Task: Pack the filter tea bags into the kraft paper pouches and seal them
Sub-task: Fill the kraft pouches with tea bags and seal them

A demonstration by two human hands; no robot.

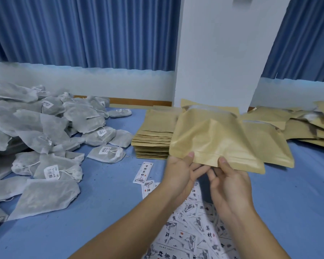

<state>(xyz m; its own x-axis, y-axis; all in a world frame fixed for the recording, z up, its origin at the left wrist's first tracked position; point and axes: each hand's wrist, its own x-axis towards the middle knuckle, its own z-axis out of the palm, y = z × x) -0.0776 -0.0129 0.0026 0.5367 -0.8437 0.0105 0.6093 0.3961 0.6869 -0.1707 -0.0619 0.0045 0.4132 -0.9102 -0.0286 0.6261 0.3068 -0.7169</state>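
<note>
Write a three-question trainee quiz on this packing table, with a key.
1. True or false: the left hand and the right hand both pinch the kraft paper pouch at its lower edge.
2. On which side of the stack of flat pouches do the filter tea bags lie? A) the person's left B) the person's right C) on top of it
3. Fill in: the table surface is ____ in colour.
Key: 1 true; 2 A; 3 blue.
</note>
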